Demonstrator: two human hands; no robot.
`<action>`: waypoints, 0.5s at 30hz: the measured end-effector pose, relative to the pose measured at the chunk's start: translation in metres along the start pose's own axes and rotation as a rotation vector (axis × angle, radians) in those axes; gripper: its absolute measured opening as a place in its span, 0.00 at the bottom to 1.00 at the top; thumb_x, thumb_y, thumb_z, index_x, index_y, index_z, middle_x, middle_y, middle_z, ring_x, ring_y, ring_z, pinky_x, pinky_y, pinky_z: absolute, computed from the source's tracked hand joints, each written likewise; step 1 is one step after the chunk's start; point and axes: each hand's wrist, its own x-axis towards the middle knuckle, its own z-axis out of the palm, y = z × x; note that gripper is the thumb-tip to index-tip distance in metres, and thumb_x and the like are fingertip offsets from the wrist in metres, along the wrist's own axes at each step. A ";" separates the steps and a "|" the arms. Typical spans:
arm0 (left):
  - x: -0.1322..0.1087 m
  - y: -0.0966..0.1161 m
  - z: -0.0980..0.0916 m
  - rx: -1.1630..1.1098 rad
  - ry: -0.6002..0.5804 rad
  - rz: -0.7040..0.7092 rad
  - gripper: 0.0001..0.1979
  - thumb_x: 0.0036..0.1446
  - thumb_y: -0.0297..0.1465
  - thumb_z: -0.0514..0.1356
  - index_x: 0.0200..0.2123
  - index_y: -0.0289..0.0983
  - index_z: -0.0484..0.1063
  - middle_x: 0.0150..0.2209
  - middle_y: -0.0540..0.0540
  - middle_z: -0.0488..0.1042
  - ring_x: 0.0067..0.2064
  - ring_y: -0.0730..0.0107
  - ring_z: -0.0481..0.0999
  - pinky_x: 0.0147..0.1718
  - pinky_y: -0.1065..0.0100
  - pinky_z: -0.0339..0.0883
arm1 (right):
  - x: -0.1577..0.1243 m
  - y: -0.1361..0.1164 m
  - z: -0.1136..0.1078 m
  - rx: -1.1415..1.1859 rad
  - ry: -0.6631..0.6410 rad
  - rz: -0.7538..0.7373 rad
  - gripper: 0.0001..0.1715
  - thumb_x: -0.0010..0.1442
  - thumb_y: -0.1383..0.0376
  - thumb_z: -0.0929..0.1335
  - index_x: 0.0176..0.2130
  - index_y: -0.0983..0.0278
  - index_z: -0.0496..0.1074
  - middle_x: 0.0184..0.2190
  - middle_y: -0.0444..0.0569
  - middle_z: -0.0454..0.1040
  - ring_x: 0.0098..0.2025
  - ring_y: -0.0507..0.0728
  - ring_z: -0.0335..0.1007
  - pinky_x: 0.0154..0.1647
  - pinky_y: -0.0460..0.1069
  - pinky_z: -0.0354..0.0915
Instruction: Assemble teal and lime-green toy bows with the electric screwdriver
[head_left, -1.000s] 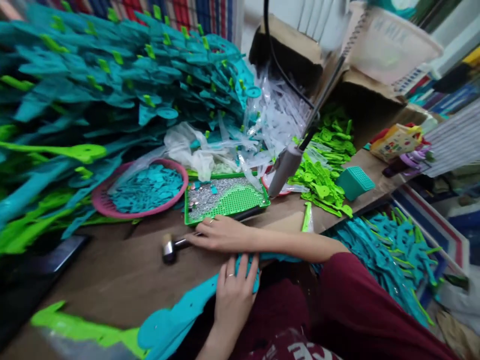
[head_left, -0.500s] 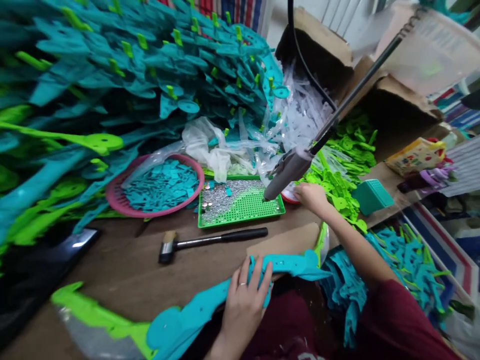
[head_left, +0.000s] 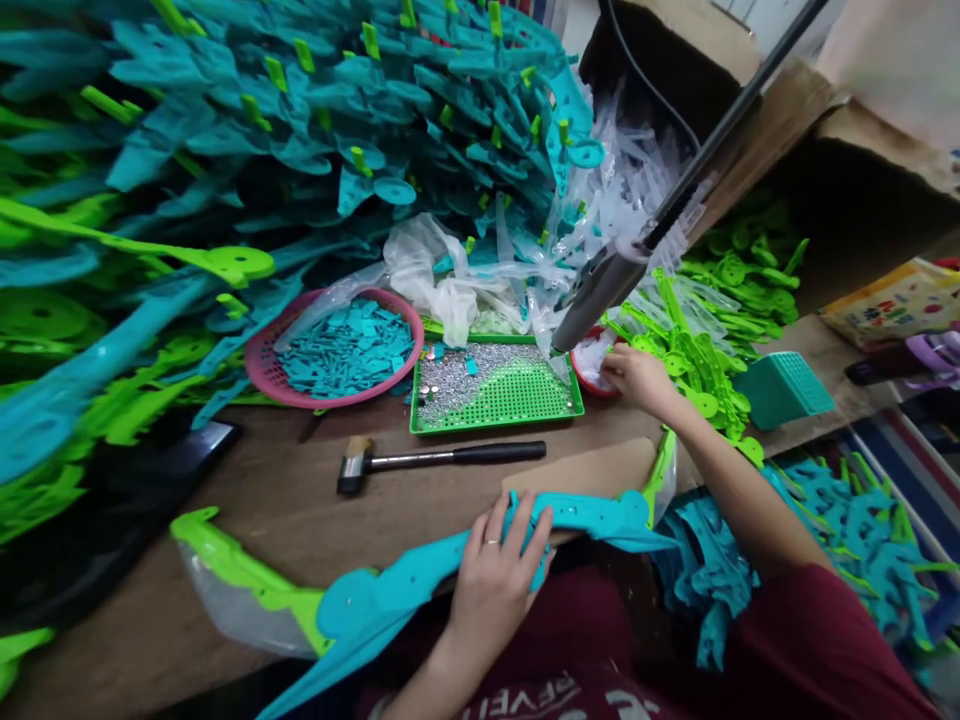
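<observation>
A long turquoise bow-shaped plastic piece point(head_left: 431, 568) lies along the table's near edge. Lime green end sections and clear film show at its two ends. My left hand point(head_left: 501, 565), with a ring on one finger, is wrapped over its middle and grips it. My right hand point(head_left: 641, 380) reaches to a small red bowl point(head_left: 583, 385) of whitish pieces at the right of the green tray. Its fingers are drawn together at the bowl's rim; whatever is between them is hidden. A hammer point(head_left: 442, 457) with a black handle lies between the bow-shaped piece and the tray.
The green perforated tray point(head_left: 536, 410) holds many small metal bits. Left of it stands a pink basket point(head_left: 259, 365) of turquoise pieces. A large heap of turquoise parts point(head_left: 300, 150) fills the back left. A grey rod-hung tool point(head_left: 600, 295) hangs over the tray. Green parts point(head_left: 705, 375) lie right.
The view has shifted, so most things sit further right in it. My left hand still grips the bow-shaped piece. My right hand remains at the red bowl, its fingers slightly lower over the rim.
</observation>
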 end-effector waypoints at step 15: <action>0.011 -0.004 -0.009 0.094 -0.087 0.130 0.20 0.64 0.33 0.60 0.57 0.33 0.73 0.57 0.32 0.74 0.55 0.42 0.73 0.49 0.50 0.65 | -0.024 0.020 0.016 0.713 0.362 -0.080 0.14 0.62 0.72 0.64 0.45 0.66 0.75 0.27 0.43 0.74 0.29 0.52 0.73 0.36 0.48 0.70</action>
